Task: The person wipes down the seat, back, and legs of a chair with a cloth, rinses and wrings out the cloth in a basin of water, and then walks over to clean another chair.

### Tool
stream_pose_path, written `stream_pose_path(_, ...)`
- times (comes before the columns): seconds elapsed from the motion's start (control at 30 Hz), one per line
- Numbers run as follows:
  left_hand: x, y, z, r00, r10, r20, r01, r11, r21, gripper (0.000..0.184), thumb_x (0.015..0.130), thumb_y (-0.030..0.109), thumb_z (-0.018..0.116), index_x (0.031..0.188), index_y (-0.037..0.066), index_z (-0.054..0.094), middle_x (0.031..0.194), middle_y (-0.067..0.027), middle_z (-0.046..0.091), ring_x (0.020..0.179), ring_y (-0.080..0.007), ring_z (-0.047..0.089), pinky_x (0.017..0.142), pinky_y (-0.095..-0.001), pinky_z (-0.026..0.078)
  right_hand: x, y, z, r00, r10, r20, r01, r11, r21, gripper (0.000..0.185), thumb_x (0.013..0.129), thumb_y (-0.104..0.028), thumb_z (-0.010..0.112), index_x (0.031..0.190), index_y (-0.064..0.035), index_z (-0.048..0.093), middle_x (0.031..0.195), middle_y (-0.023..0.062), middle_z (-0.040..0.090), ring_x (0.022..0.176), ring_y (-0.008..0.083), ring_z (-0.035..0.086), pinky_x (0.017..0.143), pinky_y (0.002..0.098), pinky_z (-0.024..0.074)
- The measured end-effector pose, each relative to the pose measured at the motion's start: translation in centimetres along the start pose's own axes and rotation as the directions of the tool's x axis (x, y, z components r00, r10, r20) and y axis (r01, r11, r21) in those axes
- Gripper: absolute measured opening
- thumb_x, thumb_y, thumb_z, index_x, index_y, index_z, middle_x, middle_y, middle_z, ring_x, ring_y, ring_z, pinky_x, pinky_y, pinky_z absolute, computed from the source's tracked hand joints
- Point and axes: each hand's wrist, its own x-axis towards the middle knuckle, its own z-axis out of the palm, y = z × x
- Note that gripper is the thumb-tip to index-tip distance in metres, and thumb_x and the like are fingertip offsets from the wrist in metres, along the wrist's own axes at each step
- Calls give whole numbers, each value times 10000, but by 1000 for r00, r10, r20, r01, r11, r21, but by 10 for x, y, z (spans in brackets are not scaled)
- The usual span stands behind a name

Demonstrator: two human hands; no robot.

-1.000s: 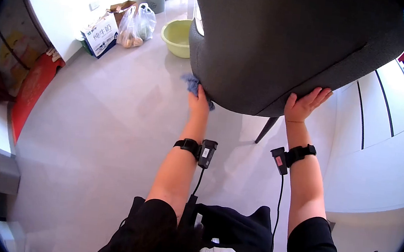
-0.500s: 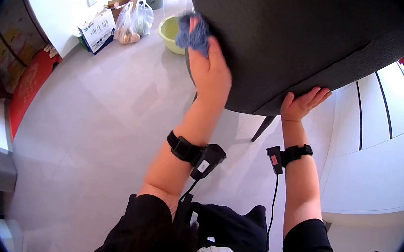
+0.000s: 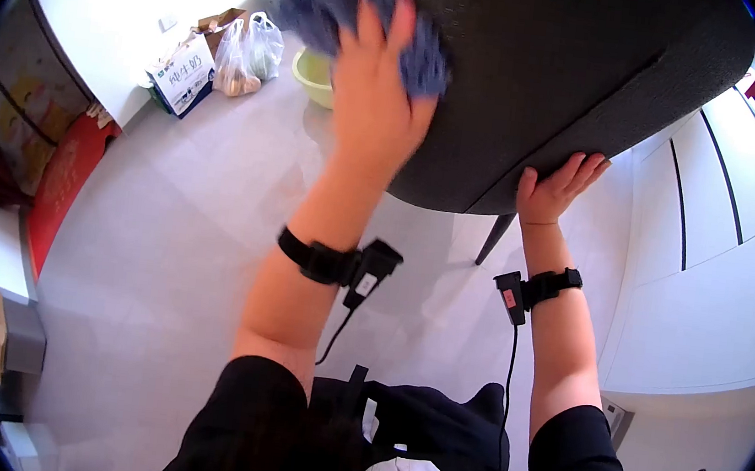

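Observation:
A dark upholstered chair (image 3: pixel 541 78) fills the top middle of the head view, with one thin black leg (image 3: pixel 494 240) showing below it. My left hand (image 3: pixel 375 97) grips a crumpled blue cloth (image 3: pixel 423 61) at the chair's left side, fingers pressed over the fabric. Part of the cloth hangs out past that edge. Against the chair's lower right edge rests my right hand (image 3: pixel 562 189), its fingers stretched out and holding nothing. Each wrist wears a black strap with a small cabled device.
Behind the chair's left side a pale green basin (image 3: pixel 313 82) stands on the tiled floor. Plastic bags (image 3: pixel 247 56) and a milk carton box (image 3: pixel 181 77) sit by the wall. White cabinets (image 3: pixel 697 260) line the right; a red mat (image 3: pixel 71 176) lies left.
My left hand has moved up and slightly left with the cloth, which now looks larger and more spread out. My right hand stays at the same edge of the chair.

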Motion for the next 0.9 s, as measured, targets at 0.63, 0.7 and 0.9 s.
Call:
stream_pose_path(0.63, -46, 30, 39, 947, -284, -151, 221, 915, -337, 674, 854, 120, 541, 1393, -133, 224, 1481, -320, 167, 1360, -472, 211, 1124, -497, 105, 1, 9, 5, 999, -5, -36, 4, 1000, -27, 735, 890, -517, 450, 1450, -101, 216, 1509, 210, 157, 1331, 563, 154, 1065, 648, 200)
stream_pose_path(0.7, 4, 29, 28, 948, -150, -279, 74, 961, -267, 589, 905, 121, 499, 1412, -60, 259, 1496, -278, 191, 1388, -382, 223, 1129, -398, 143, 0, 4, 7, 998, 12, -58, -12, 1000, -3, 724, 887, -529, 462, 1422, -81, 268, 1497, 215, 186, 1321, 566, 173, 1059, 655, 207)
stream_pose_path(0.9, 139, 42, -3, 836, 238, -494, -247, 968, 48, 495, 894, 244, 557, 1292, -33, 454, 1313, -267, 461, 1213, -395, 449, 1040, -410, 329, 1, 3, 3, 998, 27, -52, -28, 1000, -5, 715, 880, -527, 483, 1387, -53, 310, 1464, 228, 242, 1302, 568, 206, 1052, 660, 214)
